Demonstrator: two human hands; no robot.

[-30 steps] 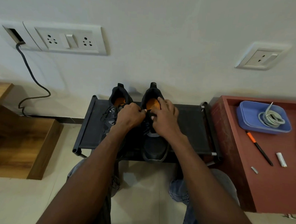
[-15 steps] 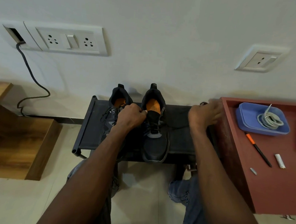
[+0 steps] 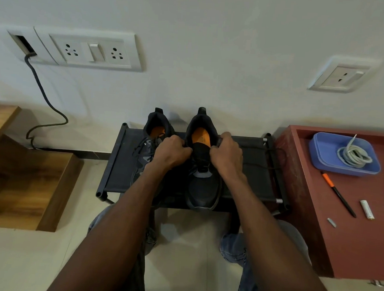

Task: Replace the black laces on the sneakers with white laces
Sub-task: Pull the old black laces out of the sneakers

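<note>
Black rack point(image 3: 249, 185) carries two sneakers point(image 3: 203, 186) (loose black lace point(image 3: 273, 155) alongside).

Sneakers point(image 3: 203, 184) under my hands: matt black knit cloth, orange insoles. Rack point(image 3: 251, 182), centre: matt black fabric on black tubes with metal ends. Cabinet point(image 3: 338, 233), right: matt red, slightly scuffed. Tray point(image 3: 321, 151), upper right: smooth blue plastic. Step point(image 3: 24, 189), left: wood grain, satin. Floor point(image 3: 180, 246): glossy tile.

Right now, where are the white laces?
In the head view they lie coiled in the blue tray at the far right, on the red table; the white laces sit just beyond the orange-and-black pen.
</note>
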